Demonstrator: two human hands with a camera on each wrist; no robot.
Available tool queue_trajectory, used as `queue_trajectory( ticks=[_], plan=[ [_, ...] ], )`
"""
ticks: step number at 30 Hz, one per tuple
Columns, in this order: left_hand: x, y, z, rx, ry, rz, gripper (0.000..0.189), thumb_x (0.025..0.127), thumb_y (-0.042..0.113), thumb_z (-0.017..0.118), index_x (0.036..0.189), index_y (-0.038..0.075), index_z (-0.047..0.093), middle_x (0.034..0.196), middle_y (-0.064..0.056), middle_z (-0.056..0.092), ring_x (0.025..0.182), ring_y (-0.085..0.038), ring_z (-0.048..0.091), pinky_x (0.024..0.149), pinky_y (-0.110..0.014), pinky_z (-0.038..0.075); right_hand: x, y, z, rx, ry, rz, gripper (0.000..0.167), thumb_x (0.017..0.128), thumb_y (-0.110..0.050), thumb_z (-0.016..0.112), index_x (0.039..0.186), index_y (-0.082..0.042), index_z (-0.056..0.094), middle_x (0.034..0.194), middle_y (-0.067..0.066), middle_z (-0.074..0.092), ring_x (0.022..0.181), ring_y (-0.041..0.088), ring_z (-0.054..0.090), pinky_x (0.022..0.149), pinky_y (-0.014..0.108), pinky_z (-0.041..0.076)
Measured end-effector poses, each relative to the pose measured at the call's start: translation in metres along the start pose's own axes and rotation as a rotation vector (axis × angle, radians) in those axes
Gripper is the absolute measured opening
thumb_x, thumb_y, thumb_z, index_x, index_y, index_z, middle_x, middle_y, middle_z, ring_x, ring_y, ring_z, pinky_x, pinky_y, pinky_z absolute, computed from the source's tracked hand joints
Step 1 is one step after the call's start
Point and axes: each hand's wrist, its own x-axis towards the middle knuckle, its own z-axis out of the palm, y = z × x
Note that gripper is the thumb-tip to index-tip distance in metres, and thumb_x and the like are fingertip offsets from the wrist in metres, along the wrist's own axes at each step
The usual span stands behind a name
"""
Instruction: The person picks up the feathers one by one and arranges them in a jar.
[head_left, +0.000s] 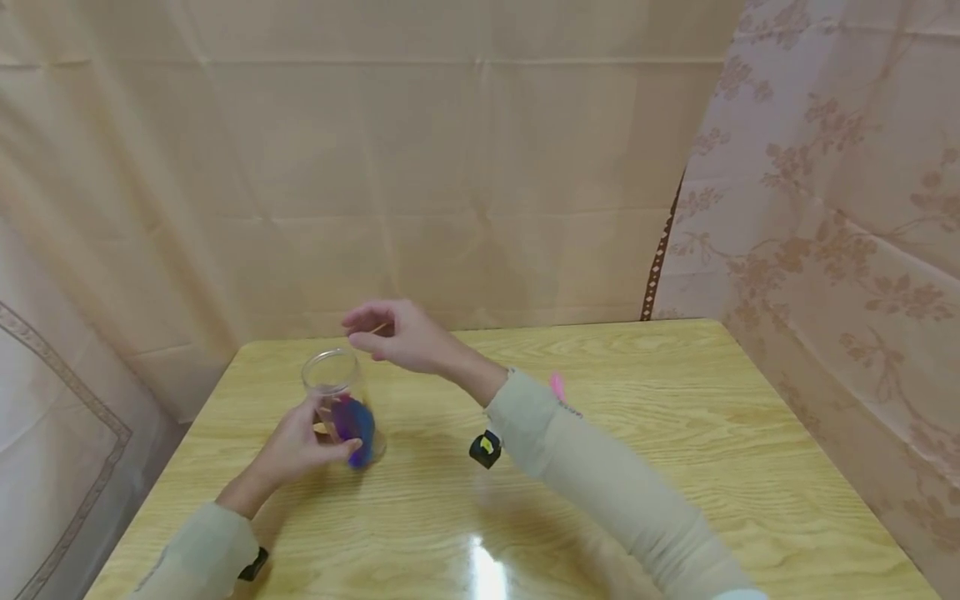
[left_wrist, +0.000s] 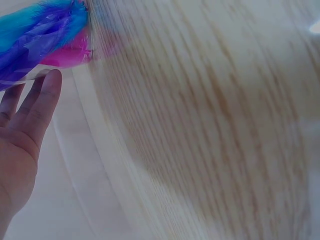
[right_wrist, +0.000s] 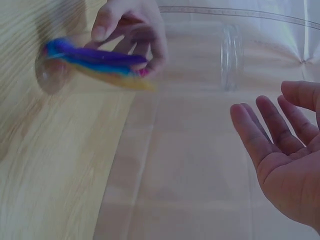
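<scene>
A clear glass jar stands at the left of the table. Several feathers in blue, purple, pink and yellow lie inside it, near the bottom; the left wrist view shows the blue and purple feathers up close. My left hand grips the jar's side, thumb in front and fingers behind. Just above and to the right of the jar's mouth is my right hand, apart from the glass. Its fingers are relaxed and spread in the right wrist view, and I see nothing held in it.
A pink feather-like piece lies on the wooden table, partly hidden behind my right forearm. Beige curtains hang behind the table, and patterned cloth hangs along the right side.
</scene>
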Motion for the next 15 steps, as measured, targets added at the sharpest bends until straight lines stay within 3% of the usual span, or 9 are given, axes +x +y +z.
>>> queue_trajectory(
  ticks=[7, 15],
  plan=[
    [0.000, -0.003, 0.001, 0.065, 0.014, 0.002, 0.080, 0.073, 0.001, 0.089, 0.140, 0.005, 0.044, 0.126, -0.019, 0.060, 0.084, -0.023, 0.064, 0.067, -0.026, 0.059, -0.005, 0.008, -0.014, -0.122, -0.034, 0.009, 0.033, 0.101, -0.011, 0.064, 0.132, -0.001, 0.062, 0.122, 0.012, 0.069, 0.101, 0.017, 0.069, 0.082, 0.024, 0.056],
    [0.000, -0.001, 0.001, 0.015, 0.002, -0.006, 0.079, 0.073, 0.003, 0.090, 0.139, 0.009, 0.046, 0.124, -0.016, 0.061, 0.084, -0.022, 0.063, 0.067, -0.027, 0.060, -0.016, 0.019, -0.033, -0.221, -0.065, 0.044, 0.040, 0.101, -0.017, 0.064, 0.139, -0.004, 0.058, 0.127, 0.010, 0.067, 0.113, 0.022, 0.066, 0.092, 0.024, 0.053]
  ],
)
